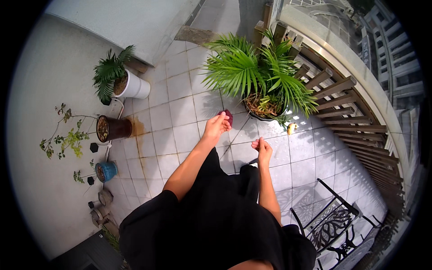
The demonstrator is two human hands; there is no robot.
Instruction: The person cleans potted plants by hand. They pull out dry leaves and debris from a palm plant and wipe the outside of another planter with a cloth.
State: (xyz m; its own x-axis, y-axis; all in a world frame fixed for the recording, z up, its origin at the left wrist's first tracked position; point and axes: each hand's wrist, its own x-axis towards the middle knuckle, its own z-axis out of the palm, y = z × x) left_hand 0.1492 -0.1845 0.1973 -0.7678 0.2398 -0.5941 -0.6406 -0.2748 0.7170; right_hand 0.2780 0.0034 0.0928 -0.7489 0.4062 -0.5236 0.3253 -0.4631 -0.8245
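Observation:
My left hand [216,128] is closed, with its thumb and fingers together. A small dark red piece [229,117], maybe cloth, shows at its fingertips; its exact kind is unclear. My right hand [263,151] is held lower and to the right, its fingers curled in; whatever they may hold is hidden. Both hands are in the air over the tiled floor, apart from each other. Just beyond them stands a large potted palm [256,67] with long green leaves and brown dry matter at its base. Neither hand visibly touches it.
A small yellow and white object [291,128] lies right of the palm. Along the left wall stand a white pot [137,87], a brown pot [119,129] and a blue pot [107,171]. A wooden railing [346,110] curves along the right; a black metal chair [333,220] stands lower right.

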